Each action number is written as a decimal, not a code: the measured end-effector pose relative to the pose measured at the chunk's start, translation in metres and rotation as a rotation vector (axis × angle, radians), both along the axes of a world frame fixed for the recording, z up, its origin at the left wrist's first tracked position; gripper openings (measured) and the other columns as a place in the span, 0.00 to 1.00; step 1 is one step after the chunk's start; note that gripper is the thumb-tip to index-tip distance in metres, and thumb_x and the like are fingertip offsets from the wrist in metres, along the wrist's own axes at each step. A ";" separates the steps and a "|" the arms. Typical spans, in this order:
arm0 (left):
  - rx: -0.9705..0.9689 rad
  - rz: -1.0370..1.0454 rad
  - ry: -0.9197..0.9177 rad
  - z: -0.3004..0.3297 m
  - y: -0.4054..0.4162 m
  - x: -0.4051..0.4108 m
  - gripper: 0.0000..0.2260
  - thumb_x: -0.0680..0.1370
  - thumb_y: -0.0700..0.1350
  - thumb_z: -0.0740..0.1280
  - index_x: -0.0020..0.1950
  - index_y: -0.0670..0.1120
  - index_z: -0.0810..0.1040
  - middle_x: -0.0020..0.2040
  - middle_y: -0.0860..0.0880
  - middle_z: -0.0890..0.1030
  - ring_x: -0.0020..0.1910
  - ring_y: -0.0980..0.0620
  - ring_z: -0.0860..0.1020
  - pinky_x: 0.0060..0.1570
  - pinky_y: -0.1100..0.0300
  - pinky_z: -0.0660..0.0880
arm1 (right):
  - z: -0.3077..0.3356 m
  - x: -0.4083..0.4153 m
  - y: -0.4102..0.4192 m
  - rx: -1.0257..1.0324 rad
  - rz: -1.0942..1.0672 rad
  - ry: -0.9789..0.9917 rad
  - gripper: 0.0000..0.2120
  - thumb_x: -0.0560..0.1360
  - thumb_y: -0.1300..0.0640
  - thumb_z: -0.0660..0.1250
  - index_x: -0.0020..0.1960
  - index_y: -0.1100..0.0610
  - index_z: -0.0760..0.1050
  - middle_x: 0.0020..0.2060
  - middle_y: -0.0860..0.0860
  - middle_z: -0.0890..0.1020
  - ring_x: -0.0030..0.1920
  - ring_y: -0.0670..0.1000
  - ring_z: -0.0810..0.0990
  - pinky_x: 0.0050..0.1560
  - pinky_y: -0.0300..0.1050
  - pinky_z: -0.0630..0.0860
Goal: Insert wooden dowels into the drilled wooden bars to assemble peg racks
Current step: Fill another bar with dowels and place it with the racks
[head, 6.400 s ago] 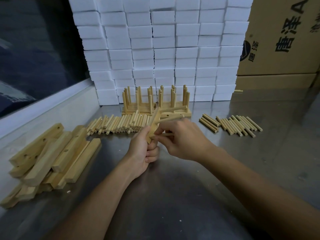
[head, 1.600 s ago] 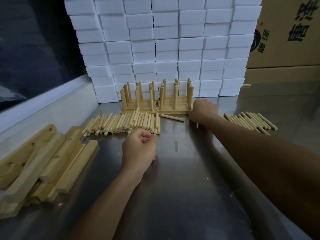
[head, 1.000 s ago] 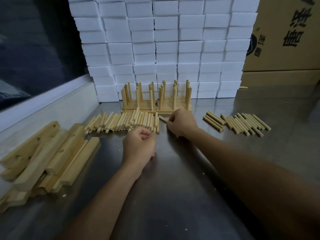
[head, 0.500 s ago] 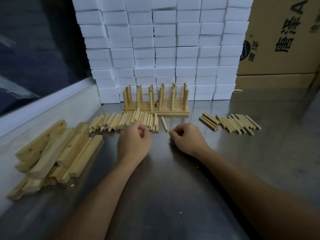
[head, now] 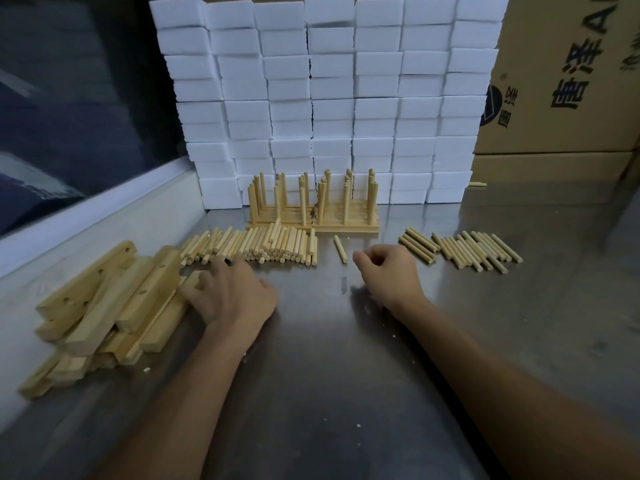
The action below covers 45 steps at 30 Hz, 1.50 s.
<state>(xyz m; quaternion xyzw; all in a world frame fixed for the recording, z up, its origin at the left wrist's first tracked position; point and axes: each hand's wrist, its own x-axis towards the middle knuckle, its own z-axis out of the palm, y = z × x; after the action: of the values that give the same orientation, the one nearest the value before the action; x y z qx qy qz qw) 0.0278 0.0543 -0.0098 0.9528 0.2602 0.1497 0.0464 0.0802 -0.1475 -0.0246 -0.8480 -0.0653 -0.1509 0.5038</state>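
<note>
A heap of drilled wooden bars point(head: 104, 306) lies at the left of the metal table point(head: 329, 375). My left hand point(head: 228, 292) reaches toward it, fingers spread, fingertips touching the end of the nearest bar. My right hand point(head: 388, 271) rests on the table with fingers loosely curled, holding nothing. A single dowel point(head: 340, 249) lies just left of it. A long row of dowels point(head: 256, 245) lies ahead of my left hand. A smaller batch of dowels point(head: 464, 249) lies to the right. Finished peg racks point(head: 311, 206) stand at the back.
A wall of stacked white blocks point(head: 329, 98) rises behind the racks. Cardboard boxes point(head: 568, 81) stand at the back right. A white ledge point(head: 86, 216) and dark window border the table on the left.
My left hand has opened and moved left from the table's middle to the heap of bars. My right hand has stayed near the single dowel.
</note>
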 end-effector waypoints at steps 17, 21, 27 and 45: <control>0.045 -0.062 -0.073 0.005 -0.006 -0.002 0.16 0.76 0.50 0.66 0.62 0.46 0.76 0.63 0.43 0.75 0.64 0.41 0.72 0.61 0.44 0.66 | 0.001 0.000 -0.001 0.100 -0.036 0.010 0.09 0.79 0.54 0.66 0.41 0.50 0.80 0.33 0.47 0.82 0.34 0.43 0.79 0.36 0.35 0.71; 0.019 -0.029 -0.004 0.004 0.000 -0.003 0.13 0.76 0.51 0.67 0.57 0.45 0.79 0.59 0.43 0.79 0.61 0.41 0.75 0.59 0.46 0.71 | 0.001 0.002 -0.002 0.152 -0.086 -0.015 0.12 0.79 0.55 0.67 0.37 0.52 0.80 0.30 0.48 0.80 0.28 0.37 0.76 0.34 0.35 0.70; -0.044 -0.126 -0.173 0.005 -0.007 -0.001 0.12 0.81 0.46 0.64 0.62 0.41 0.75 0.58 0.42 0.76 0.55 0.39 0.78 0.41 0.50 0.69 | 0.000 0.003 -0.002 0.162 -0.089 -0.014 0.13 0.78 0.56 0.67 0.35 0.51 0.79 0.24 0.44 0.77 0.26 0.36 0.74 0.30 0.31 0.67; -1.801 -0.511 -0.324 0.014 -0.025 0.002 0.12 0.84 0.38 0.57 0.61 0.42 0.79 0.50 0.42 0.84 0.37 0.50 0.82 0.33 0.57 0.79 | 0.002 -0.013 0.012 -0.187 0.119 -0.365 0.10 0.81 0.49 0.63 0.55 0.52 0.78 0.30 0.46 0.79 0.31 0.44 0.78 0.36 0.49 0.80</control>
<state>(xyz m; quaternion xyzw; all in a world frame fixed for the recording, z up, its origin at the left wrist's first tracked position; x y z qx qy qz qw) 0.0299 0.0289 0.0042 0.5546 0.0521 0.0086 0.8304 0.0672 -0.1354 -0.0222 -0.8441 -0.2194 -0.2654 0.4109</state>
